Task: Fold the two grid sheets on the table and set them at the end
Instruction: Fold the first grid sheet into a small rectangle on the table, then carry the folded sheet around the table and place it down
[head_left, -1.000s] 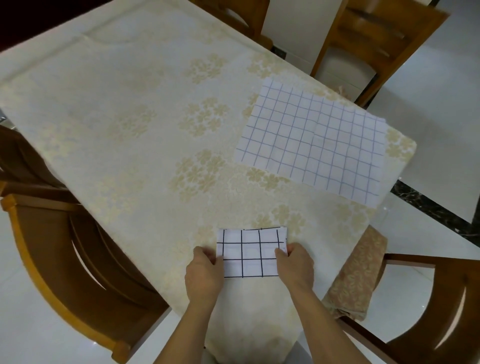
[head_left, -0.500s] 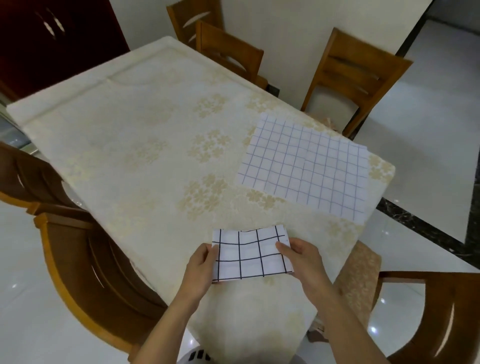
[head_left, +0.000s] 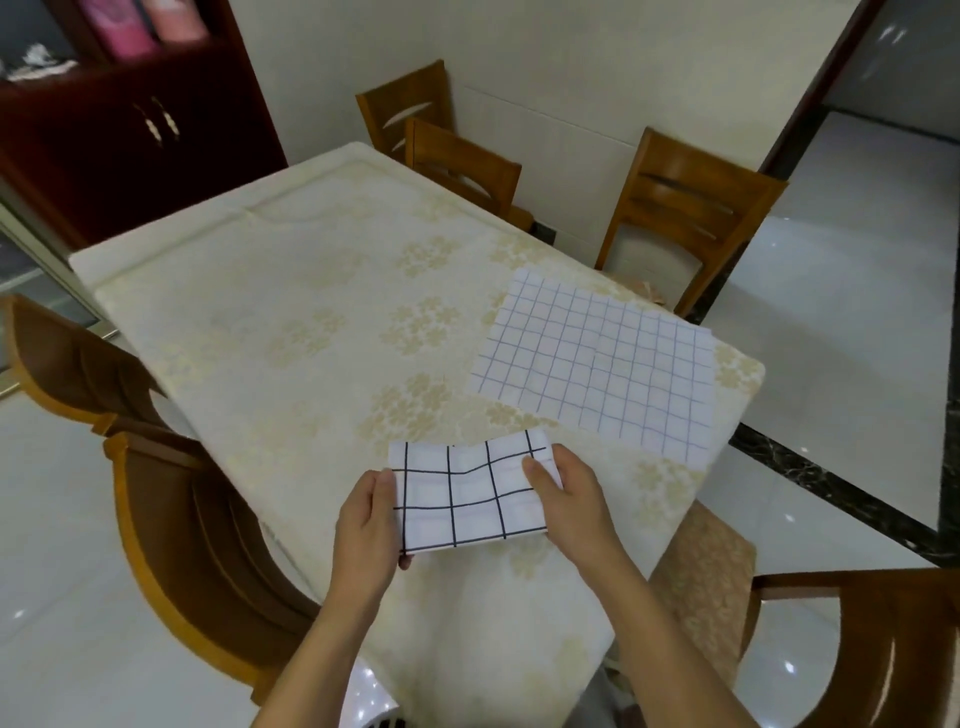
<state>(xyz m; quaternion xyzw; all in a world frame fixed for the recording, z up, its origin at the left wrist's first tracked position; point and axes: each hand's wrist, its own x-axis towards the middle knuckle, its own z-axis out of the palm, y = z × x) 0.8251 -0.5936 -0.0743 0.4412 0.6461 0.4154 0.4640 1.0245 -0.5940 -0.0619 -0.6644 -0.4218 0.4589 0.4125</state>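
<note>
Folded sheet (head_left: 470, 499): white cloth with a bold black grid, folded to a small rectangle, soft and slightly buckled along its far edge, held over the near end of the table.
Second sheet (head_left: 597, 364): white, fine blue grid, lying flat and unfolded by the table's right edge, well apart from the hands.
Table (head_left: 291, 332): long, covered in a cream cloth with pale gold flower clusters, faintly creased.
Left hand (head_left: 366, 530): pinches the folded sheet's left edge, thumb on top, fingers curled beneath; fingertips show at the lower corner.
Right hand (head_left: 566, 499): grips the right edge, thumb flat on top pointing left, fingers tucked under and hidden.
Forearms: bare, both reaching up from the bottom edge and angled inward.
Chairs (head_left: 685, 208): glossy brown wood, curved backs, ringing the table.
</note>
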